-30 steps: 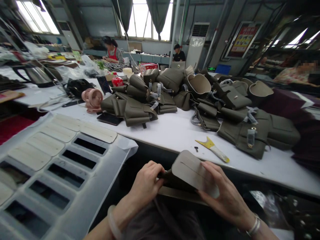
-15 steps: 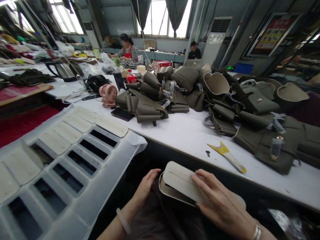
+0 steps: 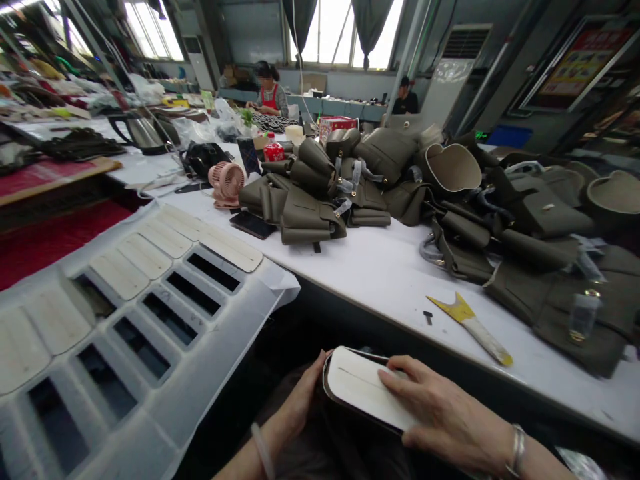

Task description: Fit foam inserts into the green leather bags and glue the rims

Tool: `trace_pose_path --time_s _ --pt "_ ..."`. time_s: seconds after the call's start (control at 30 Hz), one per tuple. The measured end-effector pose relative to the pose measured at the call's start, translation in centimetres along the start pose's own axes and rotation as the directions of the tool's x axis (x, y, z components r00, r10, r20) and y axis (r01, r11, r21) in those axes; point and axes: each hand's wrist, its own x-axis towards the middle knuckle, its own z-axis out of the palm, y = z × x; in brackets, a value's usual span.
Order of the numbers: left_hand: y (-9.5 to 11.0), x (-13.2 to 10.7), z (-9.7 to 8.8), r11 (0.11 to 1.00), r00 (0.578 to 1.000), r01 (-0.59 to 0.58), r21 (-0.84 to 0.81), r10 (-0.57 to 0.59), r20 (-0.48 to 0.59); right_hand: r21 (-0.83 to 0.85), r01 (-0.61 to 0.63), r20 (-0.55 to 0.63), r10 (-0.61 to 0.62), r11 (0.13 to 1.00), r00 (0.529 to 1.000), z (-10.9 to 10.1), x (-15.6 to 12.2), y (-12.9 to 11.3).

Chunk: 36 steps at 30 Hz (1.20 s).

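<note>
My right hand (image 3: 440, 413) lies flat with fingers stretched over a pale oval base panel (image 3: 363, 390), pressing it onto the bottom of an olive bag in my lap. The left end of that bag bottom is cupped by my left hand (image 3: 305, 393), fingers curled against its edge. A white bracelet sits on my left wrist, a silver bangle on my right. On the white table just beyond lies a yellow-headed scraper (image 3: 473, 323).
A white slotted rack (image 3: 200, 333) at my left carries several pale oval panels (image 3: 223, 245). Heaps of olive bags (image 3: 310, 200) and bag parts cover the white table (image 3: 380, 273), with a pink fan (image 3: 227, 183) and a phone (image 3: 253, 225). Two people work at far benches.
The panel and bag have dropped lower into my lap. My right hand went from gripping the panel's edge to lying flat on it; my left hand moved to the bag's left end.
</note>
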Motion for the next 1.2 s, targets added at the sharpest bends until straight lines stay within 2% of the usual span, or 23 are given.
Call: trace_pose_path --time_s 0.13,0.27,0.4,0.53,0.63,0.73,0.83,1.0,1.2 --pt "0.1 0.0 -0.1 0.999 0.998 -0.039 -0.036 0.037 -0.056 -0.089 -0.021 0.040 0.025 0.996 0.999 1.0 -0.1 0.9" --pt "0.2 0.1 0.1 0.998 0.998 -0.055 -0.025 0.054 -0.036 -0.173 0.032 0.073 -0.020 0.984 0.997 1.6 0.0 1.0" --pt "0.5 0.0 0.2 0.997 0.996 -0.079 0.007 0.079 -0.036 -0.243 0.058 -0.003 -0.060 0.968 0.998 2.4 0.9 -0.1" --pt "0.8 -0.2 0.3 0.997 0.996 -0.068 0.037 0.070 -0.057 -0.207 0.051 -0.078 -0.068 0.977 0.995 3.2 2.6 -1.3" --pt "1.0 -0.3 0.5 0.998 0.995 -0.053 0.017 0.055 -0.082 -0.254 0.139 -0.106 -0.171 0.957 0.980 4.0 3.6 -1.4" --pt "1.1 -0.3 0.7 0.998 0.994 -0.068 0.005 0.068 -0.084 -0.365 0.245 -0.048 -0.281 0.898 0.959 4.5 4.0 -0.7" --pt "0.8 -0.2 0.5 0.993 0.993 -0.115 0.027 0.116 -0.035 -0.441 0.306 0.001 -0.341 0.844 0.940 4.6 4.0 0.0" --pt "0.1 0.2 -0.4 0.990 0.987 -0.140 0.035 0.142 -0.074 -0.344 0.338 0.041 -0.345 0.876 0.938 4.2 4.3 -0.1" --pt "-0.3 0.2 -0.8 0.971 0.972 -0.194 0.140 0.210 -0.106 -0.229 0.342 0.080 -0.333 0.911 0.940 4.3 4.9 0.2"
